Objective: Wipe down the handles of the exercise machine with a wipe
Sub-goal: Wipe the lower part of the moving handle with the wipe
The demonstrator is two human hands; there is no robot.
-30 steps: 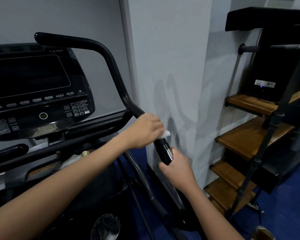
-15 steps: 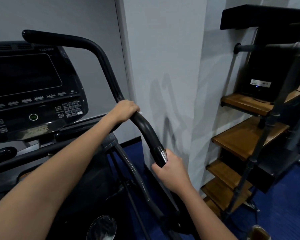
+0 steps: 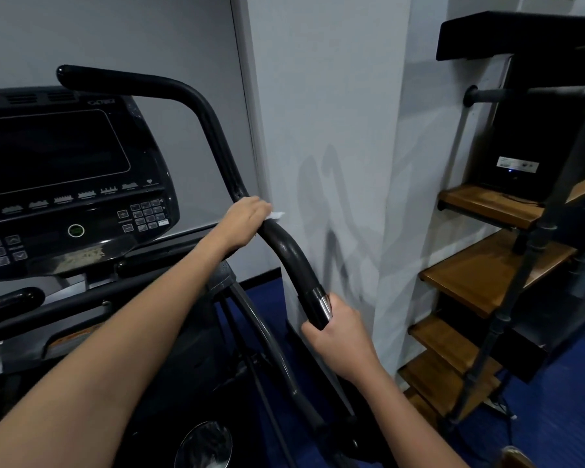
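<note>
L hand point(image 3: 247, 217) was wrapped round the machine's right handle point(image 3: 289, 256) at its bend, w/ the wipe point(image 3: 275, 215) pinched under the fingers, a white corner poking out toward 3 o'clock. R hand point(image 3: 338, 336) was curled round the handle's lower end, at 5 o'clock from the left, steadying it. Best approach, I'd judge: keep the wipe fully round the bar, firm pressure, cover the bend and upper run too. Counted: 1 wipe, 2 hands, 1 console point(image 3: 65, 184), 1 wooden shelf unit point(image 3: 487, 282) at 3 o'clock.
</note>
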